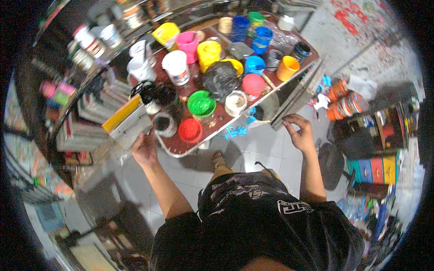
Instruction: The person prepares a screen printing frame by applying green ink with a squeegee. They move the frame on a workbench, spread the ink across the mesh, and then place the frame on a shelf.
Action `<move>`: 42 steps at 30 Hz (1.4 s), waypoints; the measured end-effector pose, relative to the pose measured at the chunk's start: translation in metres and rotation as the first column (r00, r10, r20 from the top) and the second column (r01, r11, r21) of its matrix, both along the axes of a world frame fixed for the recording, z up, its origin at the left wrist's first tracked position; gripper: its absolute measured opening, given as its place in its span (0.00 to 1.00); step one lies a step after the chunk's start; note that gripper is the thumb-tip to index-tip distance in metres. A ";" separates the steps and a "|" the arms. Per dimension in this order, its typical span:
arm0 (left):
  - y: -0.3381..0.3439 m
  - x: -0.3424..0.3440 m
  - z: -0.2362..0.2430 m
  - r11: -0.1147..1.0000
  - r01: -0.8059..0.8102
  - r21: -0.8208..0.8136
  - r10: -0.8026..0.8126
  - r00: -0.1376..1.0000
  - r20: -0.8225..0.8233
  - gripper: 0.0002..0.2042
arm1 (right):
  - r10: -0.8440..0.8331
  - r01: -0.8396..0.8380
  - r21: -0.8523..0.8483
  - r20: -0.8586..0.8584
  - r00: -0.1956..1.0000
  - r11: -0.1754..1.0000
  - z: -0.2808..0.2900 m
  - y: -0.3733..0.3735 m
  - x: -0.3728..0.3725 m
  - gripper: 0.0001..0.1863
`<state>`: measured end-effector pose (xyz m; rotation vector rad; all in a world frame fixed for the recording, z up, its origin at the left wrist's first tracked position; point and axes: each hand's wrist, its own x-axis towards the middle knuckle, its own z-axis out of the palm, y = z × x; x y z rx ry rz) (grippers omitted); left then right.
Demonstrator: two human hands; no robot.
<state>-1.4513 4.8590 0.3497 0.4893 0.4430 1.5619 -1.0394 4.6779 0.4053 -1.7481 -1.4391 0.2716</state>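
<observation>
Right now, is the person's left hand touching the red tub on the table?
Apart. The head view shows the left hand outside the left edge of the dark-red table, with a whitish tub between it and the red tub.

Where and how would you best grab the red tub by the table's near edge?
Take the red tub around its outer wall, probably from the near right. Tabletop shows on that side, while the green tub sits beyond and a pale cup crowds its left. Its open top faces up, so keep it level.
</observation>
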 end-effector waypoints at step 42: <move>0.016 0.323 0.075 0.456 -0.171 0.873 0.810 -0.328 -0.487 0.16 | 0.293 -0.454 -0.084 -0.657 0.694 0.887 -0.029 0.120 0.258 0.04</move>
